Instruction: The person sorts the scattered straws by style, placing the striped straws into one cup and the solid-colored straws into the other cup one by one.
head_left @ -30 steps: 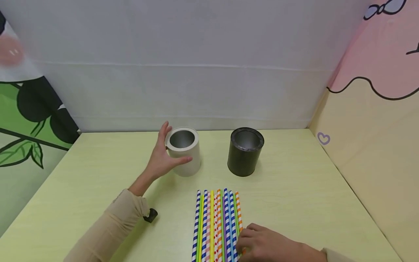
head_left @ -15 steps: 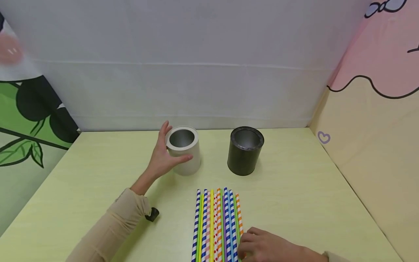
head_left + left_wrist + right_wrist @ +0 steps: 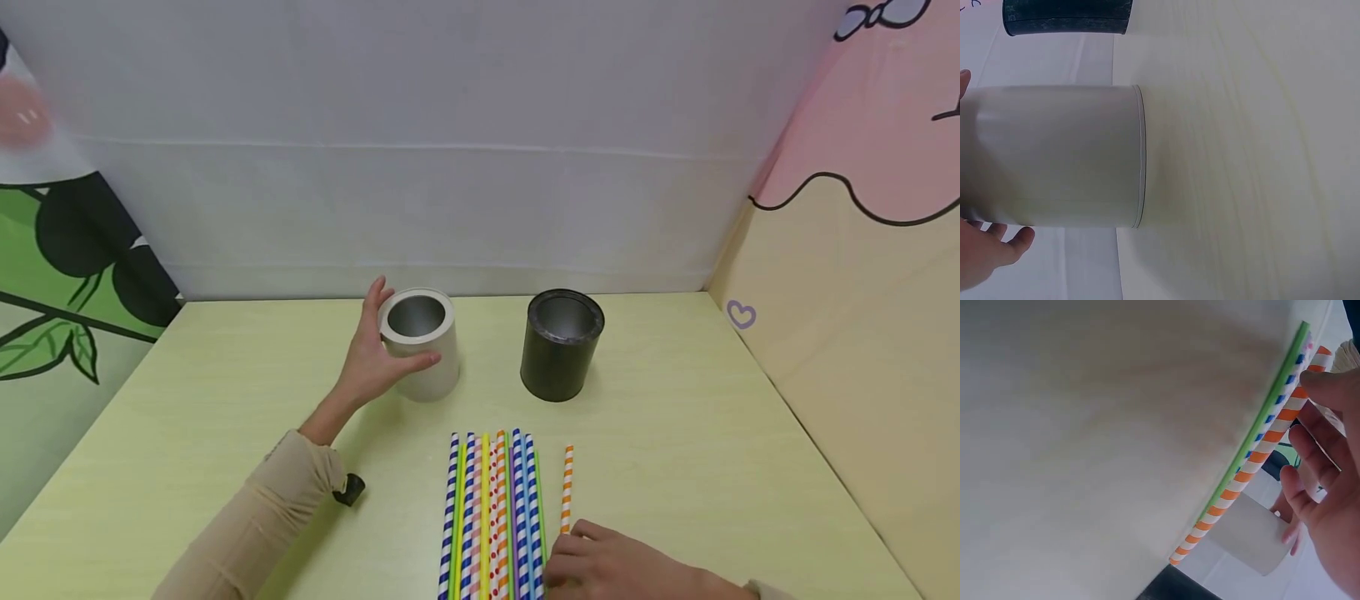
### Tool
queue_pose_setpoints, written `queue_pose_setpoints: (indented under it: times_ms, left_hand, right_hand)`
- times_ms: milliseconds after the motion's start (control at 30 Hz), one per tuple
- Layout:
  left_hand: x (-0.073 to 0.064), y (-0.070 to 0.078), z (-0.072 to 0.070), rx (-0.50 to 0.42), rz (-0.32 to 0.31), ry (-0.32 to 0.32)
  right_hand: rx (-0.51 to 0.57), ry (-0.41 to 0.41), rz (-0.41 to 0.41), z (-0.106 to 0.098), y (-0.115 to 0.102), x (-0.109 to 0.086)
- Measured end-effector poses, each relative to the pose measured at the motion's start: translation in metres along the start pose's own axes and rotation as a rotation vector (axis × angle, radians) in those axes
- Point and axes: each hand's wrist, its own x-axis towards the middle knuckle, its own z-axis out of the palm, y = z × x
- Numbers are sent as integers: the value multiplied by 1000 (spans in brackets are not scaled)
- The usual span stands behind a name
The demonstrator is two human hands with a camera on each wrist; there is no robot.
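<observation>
My left hand (image 3: 366, 362) is held round the left side of a white cylindrical canister (image 3: 433, 379), thumb across its front. The left wrist view shows the white canister (image 3: 1060, 156) between the thumb and the other fingers. Low in the head view, my right hand (image 3: 600, 567) pinches an orange-and-white striped straw (image 3: 567, 487). In the right wrist view that straw (image 3: 1260, 453) lies between thumb and forefinger, beside a green straw (image 3: 1254, 431). To its left, a row of colourful straws (image 3: 483, 517) lies side by side on the table, their lower ends out of view.
A black cylindrical canister (image 3: 558, 367), open at the top, stands right of the white one. Behind both rises a white cloth wall (image 3: 450, 208). Printed panels border the light table (image 3: 675, 433) at left and right.
My right hand has drawn the orange-striped straw off the right end of the row, leaving a gap. The left hand stays at the white canister.
</observation>
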Motion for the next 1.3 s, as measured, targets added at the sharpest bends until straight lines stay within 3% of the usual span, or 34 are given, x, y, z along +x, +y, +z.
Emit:
queue_pose_setpoints:
  times_ms: [200,367,500,733,967,1300]
  left_hand:
    - [1,-1,-1,-8,-6,0]
    - [0,-1,-1,-13,-4,-5]
    - [0,0,0,-17,9,-9]
    - [1,-2,0,-18,18,-3]
    - [0,-5,1,-18,12,0]
    - [-1,-4,2,-12,3,-1]
  right_hand:
    - [57,43,58,-17,0,3]
    - [33,58,75,-29,2,6]
    - [-49,123,51,-35,2,8]
    - [-236,322,-32,-50,2,17]
    - [-250,370,1,-70,2,23]
    - [-267,429,-41,-88,3,36]
